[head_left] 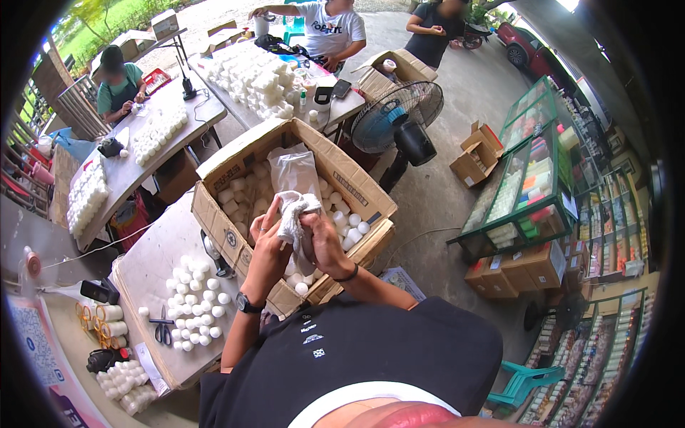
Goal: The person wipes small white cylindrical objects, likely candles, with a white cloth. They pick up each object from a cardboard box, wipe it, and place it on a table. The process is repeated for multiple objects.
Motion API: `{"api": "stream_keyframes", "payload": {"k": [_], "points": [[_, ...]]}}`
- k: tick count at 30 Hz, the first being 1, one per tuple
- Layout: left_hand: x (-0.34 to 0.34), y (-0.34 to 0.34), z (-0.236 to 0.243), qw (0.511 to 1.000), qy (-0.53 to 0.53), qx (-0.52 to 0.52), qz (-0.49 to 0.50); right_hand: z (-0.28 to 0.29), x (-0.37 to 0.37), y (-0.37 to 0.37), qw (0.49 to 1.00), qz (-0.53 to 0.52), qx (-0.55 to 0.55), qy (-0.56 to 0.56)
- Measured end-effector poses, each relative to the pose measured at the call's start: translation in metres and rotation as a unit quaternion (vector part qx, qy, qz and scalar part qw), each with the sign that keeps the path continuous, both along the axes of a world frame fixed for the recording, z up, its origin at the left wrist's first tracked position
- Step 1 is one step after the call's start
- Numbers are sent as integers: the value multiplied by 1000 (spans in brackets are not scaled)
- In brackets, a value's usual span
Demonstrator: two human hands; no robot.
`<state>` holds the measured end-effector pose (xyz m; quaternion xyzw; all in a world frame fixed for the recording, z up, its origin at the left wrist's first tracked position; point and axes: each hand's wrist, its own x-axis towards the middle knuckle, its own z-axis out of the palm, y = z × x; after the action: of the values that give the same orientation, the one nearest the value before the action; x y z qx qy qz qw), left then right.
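My left hand [268, 246] and my right hand [322, 242] are raised over a large open cardboard box [367, 192], both closed on a crumpled white cloth [292, 217]. Whether something lies wrapped inside the cloth, I cannot tell. A clear plastic bag [292, 171] is behind the cloth, inside the box. Many small white cylindrical pieces [354, 232] fill the box around it. On the work table [135, 274] to my left stand more white pieces [193, 299] beside black scissors [162, 323].
A fan [396, 121] stands beyond the box, near stacked white pieces [250, 78] on a table. Three people [114, 93] [325, 32] [435, 32] are at the back. Glass display cases [521, 185], cartons [514, 271] and a teal stool [524, 378] are on the right.
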<state>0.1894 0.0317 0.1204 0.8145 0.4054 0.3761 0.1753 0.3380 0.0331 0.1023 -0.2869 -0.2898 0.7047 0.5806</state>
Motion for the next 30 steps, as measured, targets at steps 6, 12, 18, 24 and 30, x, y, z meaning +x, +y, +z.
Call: {"api": "stream_keyframes", "payload": {"k": [6,12,18,24,30], "points": [[6,-4,-13,991,-125,-5,48,-7,-8,1,998,-35,-35,-35],[18,-16,-18,765,-586,-264,48,4,-17,8,989,-57,-125,49],[18,-9,-28,873,-464,-150,26,30,-17,10,992,35,-71,94],[27,-6,-23,910,-385,-38,145,17,-28,-9,995,37,16,-89],[7,-6,-15,449,-739,-424,-269,1,-11,4,992,68,61,-81]]}}
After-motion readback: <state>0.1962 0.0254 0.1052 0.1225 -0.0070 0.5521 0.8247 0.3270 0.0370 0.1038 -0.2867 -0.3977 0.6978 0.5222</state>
